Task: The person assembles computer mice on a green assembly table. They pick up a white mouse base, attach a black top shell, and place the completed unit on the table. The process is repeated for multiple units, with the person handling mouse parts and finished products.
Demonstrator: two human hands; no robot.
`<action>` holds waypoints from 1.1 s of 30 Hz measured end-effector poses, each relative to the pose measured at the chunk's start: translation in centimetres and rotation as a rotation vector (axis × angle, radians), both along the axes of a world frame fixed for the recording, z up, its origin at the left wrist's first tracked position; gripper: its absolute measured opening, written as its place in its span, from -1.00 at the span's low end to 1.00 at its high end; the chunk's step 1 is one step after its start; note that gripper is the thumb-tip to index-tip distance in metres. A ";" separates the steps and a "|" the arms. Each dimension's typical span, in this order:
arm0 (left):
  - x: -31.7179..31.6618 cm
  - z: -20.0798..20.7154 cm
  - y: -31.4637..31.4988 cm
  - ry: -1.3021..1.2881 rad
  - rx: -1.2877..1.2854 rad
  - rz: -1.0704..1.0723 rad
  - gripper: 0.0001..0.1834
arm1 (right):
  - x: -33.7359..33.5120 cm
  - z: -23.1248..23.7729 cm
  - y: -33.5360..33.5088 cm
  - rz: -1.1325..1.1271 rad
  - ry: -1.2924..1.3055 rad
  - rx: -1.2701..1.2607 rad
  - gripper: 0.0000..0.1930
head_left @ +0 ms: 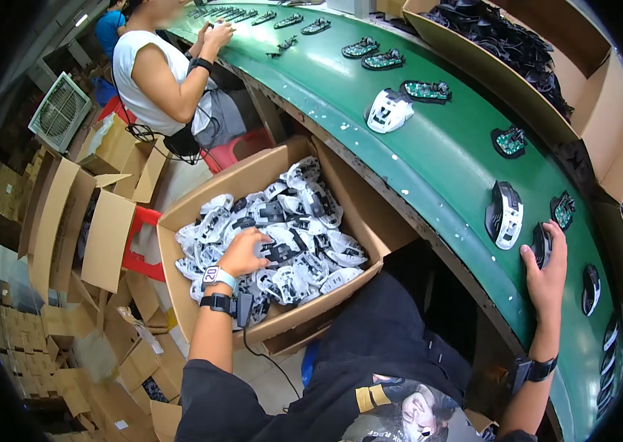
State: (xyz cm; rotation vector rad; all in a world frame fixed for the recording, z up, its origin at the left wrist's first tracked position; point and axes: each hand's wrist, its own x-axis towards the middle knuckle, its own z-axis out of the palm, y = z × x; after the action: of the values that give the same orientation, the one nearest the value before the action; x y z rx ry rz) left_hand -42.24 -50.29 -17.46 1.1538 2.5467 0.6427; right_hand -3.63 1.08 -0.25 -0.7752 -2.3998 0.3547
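Note:
My left hand (pixel 243 254) reaches over the pile of white-and-black computer mouse shells (pixel 300 276), many in thin clear wrap, in an open cardboard box (pixel 179 298). Its thumb and fingers are apart, and I see nothing held between them. On the green conveyor belt, my right hand (pixel 548 269) has thumb and fingers closed around a dark computer mouse (pixel 541 245), partly hidden by the hand. A white-and-black mouse shell (pixel 506 215) lies just left of it, and a small circuit board on a dark base (pixel 562 210) lies beyond.
The green belt (pixel 459 243) curves along my right, carrying another white shell (pixel 391 110) and several circuit boards (pixel 426 90). Cardboard boxes of black parts (pixel 503 44) line its far side. A co-worker (pixel 156 70) sits at the far left; opened cartons (pixel 109 239) crowd the floor.

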 end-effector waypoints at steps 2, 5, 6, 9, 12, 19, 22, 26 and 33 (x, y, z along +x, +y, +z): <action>-0.6 0.5 0.4 -0.040 0.053 -0.015 -0.41 | 0.6 0.3 0.1 -0.034 0.027 -0.028 -0.41; -2.2 -1.5 -2.5 -0.093 0.120 -0.046 -0.28 | 0.2 0.7 -0.3 -0.018 0.092 -0.054 -0.45; -1.9 -1.6 -2.2 -0.201 0.171 0.021 -0.25 | 0.1 1.6 -0.3 -0.015 0.097 -0.036 -0.50; -2.2 -1.4 -3.9 -0.383 0.223 0.140 -0.27 | -0.3 1.8 0.4 0.003 0.118 0.013 -0.58; -3.4 0.6 -2.2 -0.491 0.189 0.188 -0.37 | 0.4 2.3 0.3 -0.036 0.076 -0.075 -0.57; -7.3 -1.2 -3.7 -0.866 0.192 0.203 -0.43 | -0.8 5.8 -1.2 -0.006 0.003 0.061 -0.52; -7.5 -1.4 -4.9 -0.948 0.253 0.211 -0.44 | -5.0 10.8 2.4 0.192 -0.013 -0.049 -0.72; -6.4 -1.4 -5.7 -1.069 0.377 0.282 -0.38 | -15.4 17.6 13.9 0.135 0.109 -0.048 -0.80; -6.6 -1.0 -4.5 -1.164 0.285 0.239 -0.35 | -26.0 16.3 31.6 -0.377 -0.384 0.150 -0.48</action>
State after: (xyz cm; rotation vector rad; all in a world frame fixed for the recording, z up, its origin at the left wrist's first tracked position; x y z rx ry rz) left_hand -48.84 -54.76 -18.50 0.2998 1.5894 1.2794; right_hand -29.58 32.68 16.07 -1.2906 -2.5097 -0.1389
